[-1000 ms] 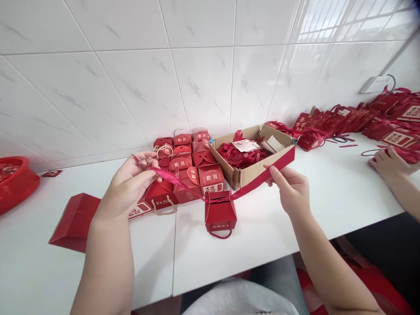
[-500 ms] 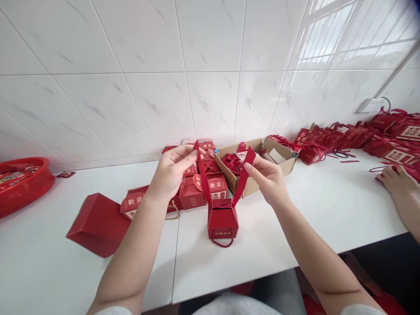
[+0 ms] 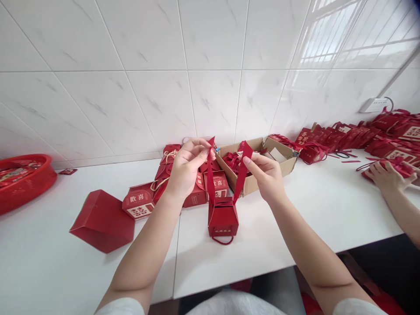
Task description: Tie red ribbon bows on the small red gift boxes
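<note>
A small red gift box [image 3: 223, 218] stands on the white table before me, with a dark red cord handle hanging at its front. From its top rises a red ribbon [image 3: 241, 175] with two ends spread in a V. My left hand [image 3: 188, 164] pinches one end between thumb and fingers. The other end is gripped by my right hand [image 3: 265, 170], its tip sticking up past the thumb. Both hands are above the box and apart from each other. Behind the box, several printed red boxes [image 3: 216, 181] are partly hidden by my left hand and arm.
A cardboard box [image 3: 251, 186] with red ribbons lies behind my right hand. At left are a plain red box [image 3: 105, 223] and a red basin [image 3: 49, 177]. Several finished-looking red boxes [image 3: 313, 146] line the wall at right, near another person's hand [image 3: 390, 177].
My left hand has moved right, bringing its ribbon end nearer the other. My right hand barely shifts. The other person's hand at right has moved onto a red box.
</note>
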`<act>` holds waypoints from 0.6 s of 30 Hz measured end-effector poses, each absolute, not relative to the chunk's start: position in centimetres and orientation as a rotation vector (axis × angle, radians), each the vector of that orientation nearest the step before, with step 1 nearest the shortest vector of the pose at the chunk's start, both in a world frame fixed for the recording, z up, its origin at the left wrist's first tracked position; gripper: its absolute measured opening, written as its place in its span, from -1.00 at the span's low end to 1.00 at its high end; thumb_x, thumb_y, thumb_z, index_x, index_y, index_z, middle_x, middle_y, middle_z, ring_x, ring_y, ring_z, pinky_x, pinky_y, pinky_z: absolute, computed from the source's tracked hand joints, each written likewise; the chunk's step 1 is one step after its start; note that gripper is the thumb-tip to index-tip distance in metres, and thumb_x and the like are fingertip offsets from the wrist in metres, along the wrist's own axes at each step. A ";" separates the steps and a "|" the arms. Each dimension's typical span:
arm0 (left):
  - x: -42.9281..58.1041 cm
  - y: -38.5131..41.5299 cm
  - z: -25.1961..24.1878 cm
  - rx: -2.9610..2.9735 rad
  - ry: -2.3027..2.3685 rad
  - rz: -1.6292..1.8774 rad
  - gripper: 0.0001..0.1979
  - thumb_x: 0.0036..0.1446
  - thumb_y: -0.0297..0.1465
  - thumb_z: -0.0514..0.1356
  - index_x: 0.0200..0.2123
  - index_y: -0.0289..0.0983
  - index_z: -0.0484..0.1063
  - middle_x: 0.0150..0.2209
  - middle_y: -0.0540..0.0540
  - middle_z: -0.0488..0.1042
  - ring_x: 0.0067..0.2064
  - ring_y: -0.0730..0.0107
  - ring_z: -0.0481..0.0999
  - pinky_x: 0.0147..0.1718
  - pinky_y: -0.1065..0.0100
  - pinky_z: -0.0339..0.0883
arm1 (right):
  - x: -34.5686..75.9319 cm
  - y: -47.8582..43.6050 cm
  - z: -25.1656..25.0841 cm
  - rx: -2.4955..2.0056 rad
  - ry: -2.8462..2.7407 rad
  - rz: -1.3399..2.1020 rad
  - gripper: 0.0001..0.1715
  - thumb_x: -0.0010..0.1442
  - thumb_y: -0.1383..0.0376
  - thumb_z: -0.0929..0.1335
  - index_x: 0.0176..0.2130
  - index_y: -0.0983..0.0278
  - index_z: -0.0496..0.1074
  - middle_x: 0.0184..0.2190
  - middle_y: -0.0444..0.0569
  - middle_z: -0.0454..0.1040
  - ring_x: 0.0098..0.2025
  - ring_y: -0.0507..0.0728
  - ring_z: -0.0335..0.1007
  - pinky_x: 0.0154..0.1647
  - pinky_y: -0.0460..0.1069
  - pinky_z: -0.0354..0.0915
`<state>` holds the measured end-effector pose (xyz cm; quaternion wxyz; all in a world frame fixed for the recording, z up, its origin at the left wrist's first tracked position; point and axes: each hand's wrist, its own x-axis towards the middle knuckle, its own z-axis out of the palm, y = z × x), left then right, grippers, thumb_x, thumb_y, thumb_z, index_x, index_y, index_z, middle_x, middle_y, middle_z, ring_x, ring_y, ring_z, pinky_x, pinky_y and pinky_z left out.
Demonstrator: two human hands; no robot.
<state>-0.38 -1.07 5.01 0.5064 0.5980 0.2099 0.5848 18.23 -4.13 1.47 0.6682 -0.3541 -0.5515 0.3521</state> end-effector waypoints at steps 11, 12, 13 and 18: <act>-0.5 -1.5 4.6 1.480 0.628 1.489 -0.80 -0.07 -0.43 0.37 -0.30 -0.25 0.53 -0.28 -0.03 0.49 -0.26 0.48 0.44 -0.26 0.45 0.33 | 18.4 -4.0 1.5 -0.811 -1.265 0.766 -0.80 0.11 0.17 0.41 -0.44 0.24 0.51 -0.51 -0.13 0.39 -0.43 0.02 0.27 -0.40 -0.06 0.24; -0.5 -1.5 4.5 1.498 0.649 1.512 -0.79 -0.08 -0.44 0.38 -0.29 -0.24 0.52 -0.27 -0.03 0.50 -0.25 0.48 0.45 -0.27 0.45 0.33 | 18.4 -4.0 1.5 -0.805 -1.267 0.766 -0.80 0.12 0.17 0.41 -0.44 0.24 0.51 -0.51 -0.13 0.40 -0.43 0.02 0.27 -0.40 -0.06 0.24; -0.6 -1.5 4.3 1.506 0.661 1.529 -0.78 -0.08 -0.43 0.38 -0.29 -0.24 0.52 -0.27 -0.03 0.50 -0.25 0.48 0.45 -0.26 0.45 0.34 | 18.4 -3.9 1.5 -0.799 -1.270 0.767 -0.81 0.12 0.18 0.41 -0.44 0.23 0.52 -0.51 -0.13 0.40 -0.43 0.02 0.28 -0.40 -0.06 0.25; -0.7 -1.1 3.9 1.476 0.625 1.536 -0.83 0.05 -0.37 0.30 -0.25 -0.26 0.52 -0.36 -0.05 0.50 -0.27 0.43 0.48 -0.14 0.37 0.36 | 18.6 -3.9 1.4 -0.800 -1.284 0.770 -0.80 0.13 0.16 0.40 -0.41 0.23 0.53 -0.48 -0.11 0.43 -0.40 0.05 0.33 -0.35 -0.02 0.30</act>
